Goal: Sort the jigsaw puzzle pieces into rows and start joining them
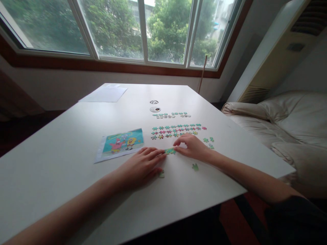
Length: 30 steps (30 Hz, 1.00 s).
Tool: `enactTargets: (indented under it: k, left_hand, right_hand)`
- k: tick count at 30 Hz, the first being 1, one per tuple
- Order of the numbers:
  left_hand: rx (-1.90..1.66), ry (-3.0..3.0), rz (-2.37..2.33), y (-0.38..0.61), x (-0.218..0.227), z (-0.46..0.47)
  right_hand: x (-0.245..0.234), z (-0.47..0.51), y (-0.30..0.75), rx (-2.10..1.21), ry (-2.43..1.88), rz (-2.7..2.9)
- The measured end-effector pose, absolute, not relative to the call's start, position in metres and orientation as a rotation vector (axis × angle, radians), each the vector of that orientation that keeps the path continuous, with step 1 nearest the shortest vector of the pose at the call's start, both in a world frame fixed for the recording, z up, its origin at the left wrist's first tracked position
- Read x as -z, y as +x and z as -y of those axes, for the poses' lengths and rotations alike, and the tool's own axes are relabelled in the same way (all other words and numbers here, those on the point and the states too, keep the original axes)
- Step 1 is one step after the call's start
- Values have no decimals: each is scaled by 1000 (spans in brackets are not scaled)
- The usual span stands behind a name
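left hand (pixel 139 166) flat, half-covering a piece (pixel 161 174) | right hand (pixel 192 146) pinching joined pieces (pixel 170 151), its fingertips hidden

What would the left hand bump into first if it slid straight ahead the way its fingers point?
Likely the small joined puzzle pieces at the left hand's fingertips, then the right hand just beyond.

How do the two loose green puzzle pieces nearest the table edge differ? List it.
The piece by the left hand lies partly under its fingers; the green piece near the right forearm lies untouched. The half-hidden piece looks paler; the other shows whole. Both lie flat on the white table.
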<state>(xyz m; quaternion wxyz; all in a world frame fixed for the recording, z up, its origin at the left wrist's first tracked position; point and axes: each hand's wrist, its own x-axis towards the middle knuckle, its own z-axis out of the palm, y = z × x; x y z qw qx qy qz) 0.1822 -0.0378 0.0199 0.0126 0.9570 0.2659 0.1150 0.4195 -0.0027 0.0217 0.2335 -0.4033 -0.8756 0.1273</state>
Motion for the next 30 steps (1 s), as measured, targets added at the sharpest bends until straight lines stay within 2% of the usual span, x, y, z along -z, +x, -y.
enactTargets:
  k: [23, 30]
  left_hand:
    - [-358, 2919, -871, 182, -15, 40]
    - [-336, 2937, -878, 181, -17, 40]
  right_hand:
    - [-18, 7, 417, -213, -1045, 2505]
    - [-41, -4, 439, -261, -1058, 2464]
